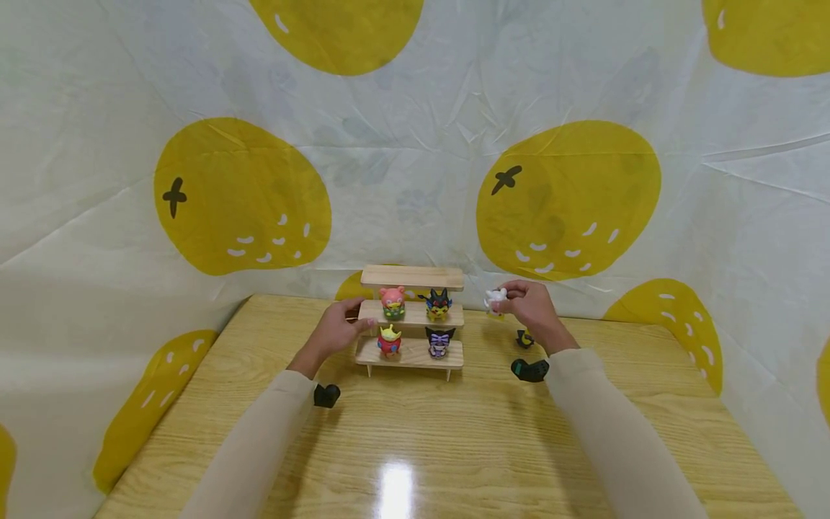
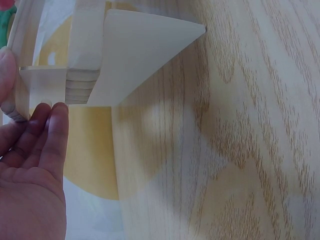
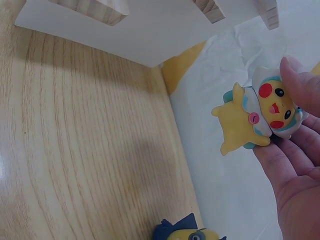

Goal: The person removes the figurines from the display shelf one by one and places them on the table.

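Note:
My left hand (image 1: pixel 332 333) grips the left end of the middle board of a three-step wooden display shelf (image 1: pixel 411 277), thumb on one face and fingers at the other. My right hand (image 1: pixel 530 306) holds a yellow figurine with a white hood (image 3: pixel 243 122) by its head, in the air right of the shelf. On the middle step stand a pink figurine (image 1: pixel 393 303) and a black-and-yellow figurine (image 1: pixel 437 305). The lowest step carries a red figurine with a pale green top (image 1: pixel 390 342) and a black-and-purple figurine (image 1: pixel 439 343).
Below my right hand, a dark-and-yellow figurine (image 3: pixel 187 231) lies on the wooden table (image 1: pixel 415 425). Black wrist devices (image 1: pixel 529 370) show beside both sleeves. White cloth with yellow fruit shapes (image 1: pixel 402 180) hangs close behind the table.

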Demonstrator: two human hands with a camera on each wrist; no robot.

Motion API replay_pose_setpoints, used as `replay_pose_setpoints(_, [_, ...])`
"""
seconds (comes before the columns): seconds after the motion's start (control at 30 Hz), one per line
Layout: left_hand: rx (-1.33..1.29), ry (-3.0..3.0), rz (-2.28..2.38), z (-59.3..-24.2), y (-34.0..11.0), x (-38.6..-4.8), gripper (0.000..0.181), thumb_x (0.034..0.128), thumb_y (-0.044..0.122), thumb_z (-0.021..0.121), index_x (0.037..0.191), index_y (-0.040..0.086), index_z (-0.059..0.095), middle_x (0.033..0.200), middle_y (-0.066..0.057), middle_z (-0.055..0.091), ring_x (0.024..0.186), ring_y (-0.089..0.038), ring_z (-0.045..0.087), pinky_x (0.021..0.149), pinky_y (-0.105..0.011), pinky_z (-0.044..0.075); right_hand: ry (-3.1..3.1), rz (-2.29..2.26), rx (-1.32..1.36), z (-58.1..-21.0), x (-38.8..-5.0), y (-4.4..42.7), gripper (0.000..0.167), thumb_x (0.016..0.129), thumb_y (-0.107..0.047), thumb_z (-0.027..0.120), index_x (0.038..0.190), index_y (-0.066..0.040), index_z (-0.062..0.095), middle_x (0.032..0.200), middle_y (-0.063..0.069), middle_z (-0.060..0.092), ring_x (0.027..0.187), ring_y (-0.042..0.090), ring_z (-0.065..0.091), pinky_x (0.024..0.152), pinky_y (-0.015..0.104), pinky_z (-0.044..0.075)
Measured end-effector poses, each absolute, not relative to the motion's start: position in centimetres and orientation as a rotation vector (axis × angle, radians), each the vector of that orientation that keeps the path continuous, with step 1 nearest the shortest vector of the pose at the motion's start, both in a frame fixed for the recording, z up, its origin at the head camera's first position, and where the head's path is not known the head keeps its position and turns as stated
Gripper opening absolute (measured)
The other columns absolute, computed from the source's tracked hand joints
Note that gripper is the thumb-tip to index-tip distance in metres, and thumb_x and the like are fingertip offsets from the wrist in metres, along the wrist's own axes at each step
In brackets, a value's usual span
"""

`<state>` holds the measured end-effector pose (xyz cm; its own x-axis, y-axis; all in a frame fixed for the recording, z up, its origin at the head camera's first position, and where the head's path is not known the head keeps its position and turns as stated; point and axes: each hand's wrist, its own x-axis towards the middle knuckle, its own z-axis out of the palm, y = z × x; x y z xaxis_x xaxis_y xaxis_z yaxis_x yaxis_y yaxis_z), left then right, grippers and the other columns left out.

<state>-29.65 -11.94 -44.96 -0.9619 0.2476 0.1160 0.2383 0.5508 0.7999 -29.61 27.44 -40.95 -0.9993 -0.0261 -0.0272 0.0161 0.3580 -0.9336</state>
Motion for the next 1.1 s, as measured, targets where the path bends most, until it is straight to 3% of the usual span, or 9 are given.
replay_pose_setpoints(0.57, [0.422, 2.755, 1.416, -45.05, -11.96, -29.67, 0.068, 0.1031, 0.027, 0.068, 0.157, -0.005, 0.041, 0.144, -0.024, 0.060, 0.131, -0.041, 0.060, 0.109, -0.054, 0.052, 2.568, -1.746, 0.046, -41.43, -29.52, 27.25, 0.047, 0.096, -0.012, 0.075, 0.139, 0.001, 0.061, 0.131, 0.020, 0.071, 0.101, 0.015, 0.067, 0.105, 0.042, 0.051])
replay_pose_setpoints(1.1, [0.434, 2.758, 1.433, -44.83, -11.90, -29.70, 0.063, 0.1012, 0.021, 0.070, 0.154, -0.006, 0.046, 0.140, -0.027, 0.063, 0.130, -0.043, 0.062, 0.109, -0.055, 0.053, 2.562, -1.726, 0.068, -41.96, -29.37, 27.33, 0.048, 0.097, -0.011, 0.075, 0.141, 0.001, 0.060, 0.137, 0.024, 0.068, 0.112, 0.024, 0.065, 0.109, 0.049, 0.048])
